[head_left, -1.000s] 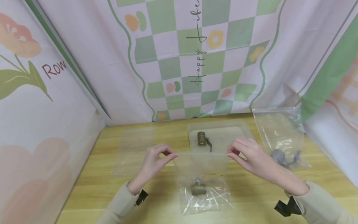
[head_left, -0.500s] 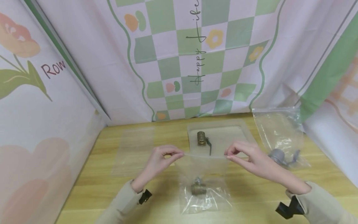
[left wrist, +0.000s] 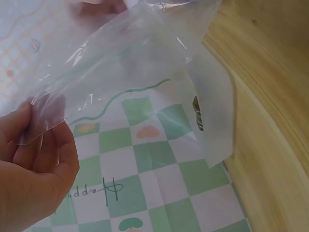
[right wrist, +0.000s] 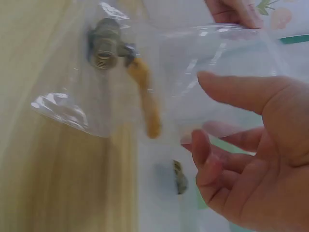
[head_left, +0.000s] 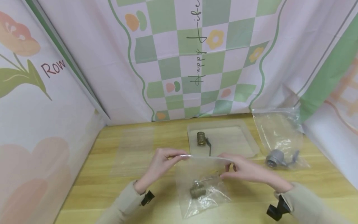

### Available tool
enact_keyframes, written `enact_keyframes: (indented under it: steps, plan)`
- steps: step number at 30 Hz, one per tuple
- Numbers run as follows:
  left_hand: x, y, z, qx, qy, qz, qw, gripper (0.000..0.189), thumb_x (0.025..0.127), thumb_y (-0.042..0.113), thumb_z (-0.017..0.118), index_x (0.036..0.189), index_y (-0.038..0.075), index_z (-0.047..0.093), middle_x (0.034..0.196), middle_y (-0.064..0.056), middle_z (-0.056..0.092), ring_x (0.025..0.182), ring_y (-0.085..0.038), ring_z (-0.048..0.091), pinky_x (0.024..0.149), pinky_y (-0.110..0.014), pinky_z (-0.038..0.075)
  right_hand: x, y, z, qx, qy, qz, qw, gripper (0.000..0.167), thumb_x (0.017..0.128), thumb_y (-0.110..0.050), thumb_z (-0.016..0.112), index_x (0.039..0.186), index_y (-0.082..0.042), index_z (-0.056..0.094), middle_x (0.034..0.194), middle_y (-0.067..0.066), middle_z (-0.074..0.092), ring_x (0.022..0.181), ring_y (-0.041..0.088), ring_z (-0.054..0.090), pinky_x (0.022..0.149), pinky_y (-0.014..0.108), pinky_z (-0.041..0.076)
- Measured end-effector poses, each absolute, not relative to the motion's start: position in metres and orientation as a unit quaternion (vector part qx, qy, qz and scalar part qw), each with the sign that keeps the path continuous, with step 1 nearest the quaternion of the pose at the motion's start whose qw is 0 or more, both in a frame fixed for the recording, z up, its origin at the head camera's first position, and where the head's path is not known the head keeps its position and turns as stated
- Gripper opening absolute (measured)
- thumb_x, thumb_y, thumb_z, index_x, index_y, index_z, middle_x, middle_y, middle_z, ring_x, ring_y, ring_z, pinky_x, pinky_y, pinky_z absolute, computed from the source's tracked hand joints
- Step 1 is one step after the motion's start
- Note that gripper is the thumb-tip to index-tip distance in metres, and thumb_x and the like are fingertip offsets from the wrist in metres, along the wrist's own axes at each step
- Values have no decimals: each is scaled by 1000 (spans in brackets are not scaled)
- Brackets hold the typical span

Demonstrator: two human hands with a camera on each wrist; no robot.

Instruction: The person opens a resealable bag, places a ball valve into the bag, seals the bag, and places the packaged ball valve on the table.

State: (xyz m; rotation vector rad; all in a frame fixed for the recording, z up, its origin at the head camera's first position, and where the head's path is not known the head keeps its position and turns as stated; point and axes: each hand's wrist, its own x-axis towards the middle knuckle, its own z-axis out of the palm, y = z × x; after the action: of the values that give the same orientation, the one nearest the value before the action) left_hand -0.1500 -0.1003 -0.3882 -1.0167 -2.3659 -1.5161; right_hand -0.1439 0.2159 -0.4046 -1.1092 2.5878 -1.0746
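Head view, bag: clear plastic bag (head_left: 186,175), top edge raised between the hands, lower end near the tabletop (head_left: 92,174) of pale wood grain; contact unclear.
Head view, bagged valve: squat brass-coloured metal valve (head_left: 198,191), low inside the bag.
Head view, left hand (head_left: 162,166): pinching the bag's upper left edge.
Head view, right hand (head_left: 246,168): at the upper right side; grip hard to judge from here.
Head view, tray: shallow translucent white rectangular tray (head_left: 227,141) beyond the bag, carrying a brass cylindrical valve with a dark lever (head_left: 201,138).
Head view, right side: grey valve (head_left: 275,158) inside a second clear bag (head_left: 277,126).
Left wrist view, grip: film caught between left thumb and fingers; right hand blurred above.
Right wrist view, handle: orange-yellow lever (right wrist: 147,106) on the bagged valve.
Right wrist view, right hand: thumb and fingers parted, no pinch; some fingers show behind film.
Step, judged: valve bagged, top edge being handled.
Next move, judged: calls for the right fingers to meet on the edge, left pinch firm, valve low.
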Motion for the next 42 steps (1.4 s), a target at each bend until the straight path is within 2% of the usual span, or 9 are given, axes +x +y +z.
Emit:
enact_keyframes:
  steps: [2, 5, 8, 12, 18, 25, 35, 38, 42]
  plan:
    - [-148, -100, -386, -335, -787, -513, 76, 14, 88, 3, 69, 101, 1, 75, 96, -14, 78, 83, -20, 76, 77, -21, 63, -146, 211, -411, -377, 853, -355, 63, 49, 87, -22, 74, 125, 3, 57, 86, 3, 66, 64, -6, 49, 49, 16, 46]
    - [-145, -100, -383, -326, -784, -524, 71, 14, 89, 4, 69, 101, 1, 76, 93, -14, 78, 82, -17, 76, 76, -23, 63, -147, 206, -419, -384, 853, -350, 52, 46, 86, -18, 74, 122, 6, 59, 80, 1, 63, 63, -8, 46, 48, 14, 44]
    - [-142, -102, -381, -309, -776, -548, 54, 15, 91, 6, 68, 102, 0, 75, 93, -15, 78, 82, -15, 76, 77, -27, 64, -147, 201, -423, -378, 854, -353, 52, 33, 88, -17, 73, 113, 3, 63, 80, 0, 64, 62, -8, 45, 49, 15, 45]
    - [-142, -105, -381, -279, -762, -584, 26, 18, 94, 7, 65, 106, -3, 73, 96, -20, 77, 83, -13, 76, 78, -31, 65, -147, 198, -425, -368, 853, -359, 88, 19, 92, -20, 69, 104, -5, 68, 85, 0, 68, 68, -6, 51, 55, 16, 50]
    - [-146, -108, -380, -243, -751, -615, 1, 21, 96, 6, 62, 109, -7, 70, 98, -26, 74, 82, -13, 76, 79, -35, 65, -146, 195, -429, -358, 845, -365, 156, 24, 93, -26, 66, 108, -7, 68, 100, 6, 73, 89, 4, 64, 76, 20, 58]
    - [-152, -114, -378, -207, -758, -618, 5, 22, 95, 11, 64, 109, -5, 71, 99, -25, 75, 78, -12, 76, 75, -40, 65, -139, 191, -437, -319, 827, -422, 190, 32, 90, -27, 70, 111, -3, 65, 95, 4, 70, 79, 1, 61, 70, 20, 58]
    - [-161, -118, -380, -193, -765, -615, 2, 23, 97, 13, 63, 108, -4, 72, 99, -25, 75, 77, -8, 75, 71, -28, 64, -136, 196, -441, -299, 785, -497, 217, 29, 94, -17, 65, 115, 3, 65, 92, 12, 73, 73, 12, 68, 61, 29, 61]
    - [-164, -117, -381, -187, -762, -619, -5, 23, 97, 14, 64, 109, -4, 72, 100, -25, 75, 77, -8, 75, 70, -27, 64, -137, 199, -442, -294, 778, -504, 230, 28, 96, -17, 63, 117, 2, 65, 98, 14, 74, 78, 13, 70, 66, 31, 63]
    - [-166, -115, -379, -177, -756, -629, -17, 23, 96, 14, 64, 110, -4, 71, 102, -24, 74, 77, -8, 75, 72, -28, 65, -137, 204, -440, -295, 782, -499, 230, 26, 97, -18, 62, 117, -2, 67, 108, 16, 73, 89, 7, 70, 78, 26, 62]
